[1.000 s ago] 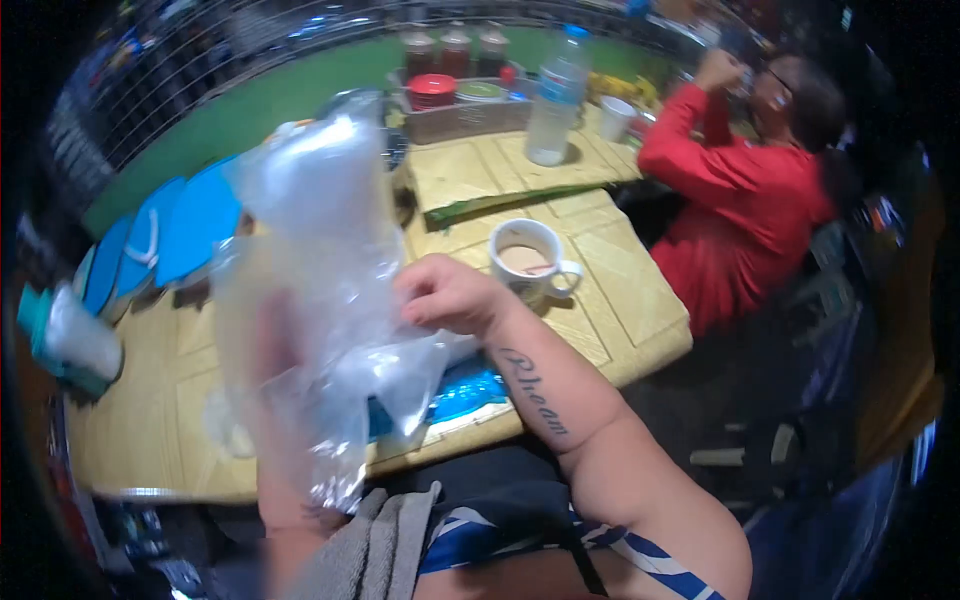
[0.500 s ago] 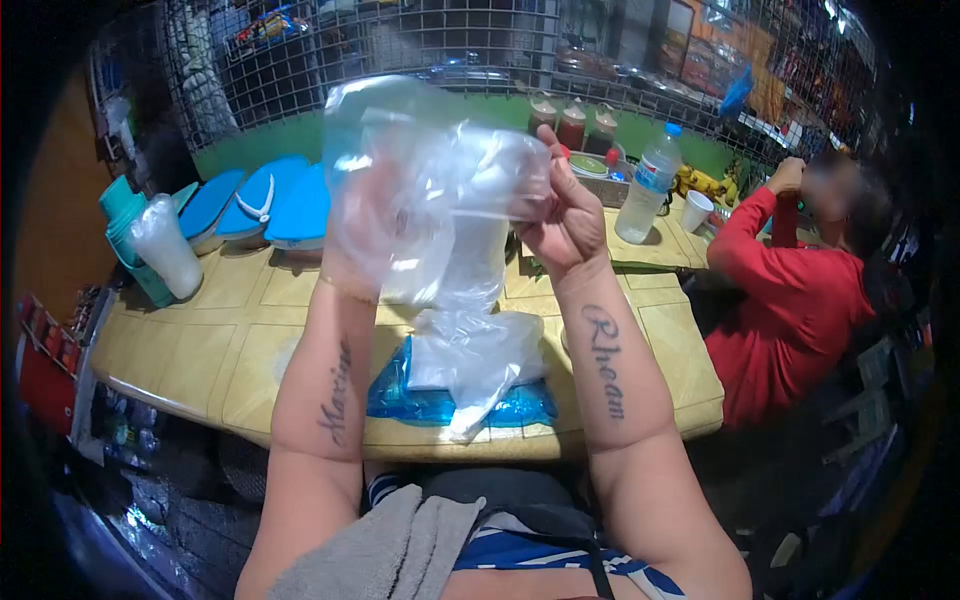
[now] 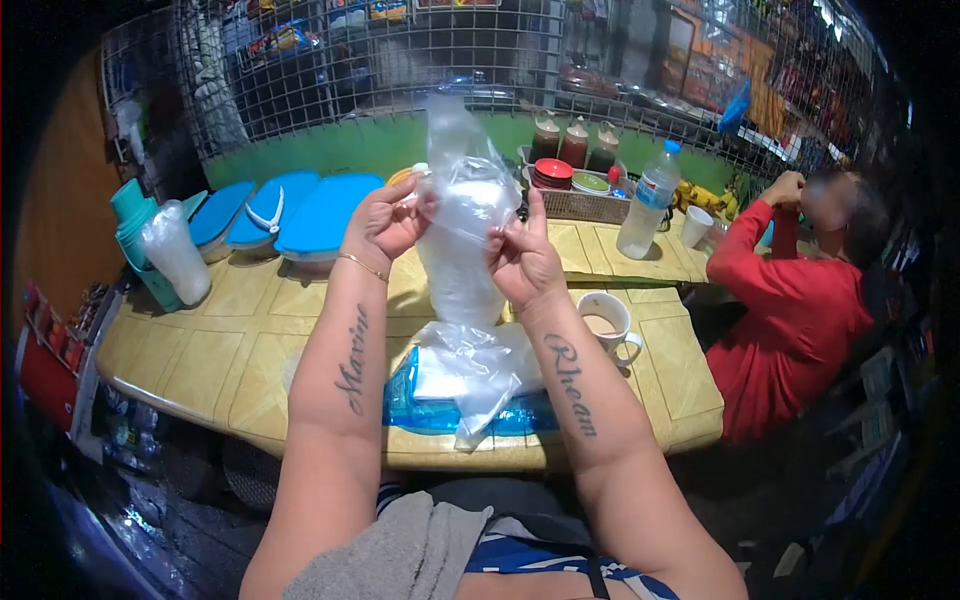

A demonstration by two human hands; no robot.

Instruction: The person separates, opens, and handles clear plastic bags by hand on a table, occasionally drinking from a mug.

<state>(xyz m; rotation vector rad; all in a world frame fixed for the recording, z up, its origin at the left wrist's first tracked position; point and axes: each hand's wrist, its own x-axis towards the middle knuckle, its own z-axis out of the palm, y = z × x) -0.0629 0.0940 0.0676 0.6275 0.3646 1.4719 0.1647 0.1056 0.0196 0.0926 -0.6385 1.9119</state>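
Observation:
Between my hands a clear plastic bag (image 3: 465, 190) is held up over the table. My left hand (image 3: 388, 218) pinches its left side, with thumb and fingers pressed together. On the other side my right hand (image 3: 527, 258) pinches the film between thumb and finger, another finger pointing up. Behind and below the held bag stands a bulky pack of whitish clear plastic (image 3: 462, 300). Nearer me, a white plastic bag (image 3: 470, 365) lies over a blue plastic wrapper (image 3: 402, 408) at the table's front edge.
A mug of milky brown drink (image 3: 604, 322) stands by my right forearm. Blue-lidded containers (image 3: 335, 215) and a teal tumbler (image 3: 130, 215) are at left. A water bottle (image 3: 648, 205), a condiment basket (image 3: 590, 204) and a person in red (image 3: 790, 300) are at right.
My hands have come lower and closer together, and the bag now hangs narrower and more upright between them. The mug and the condiment basket have come into clearer view.

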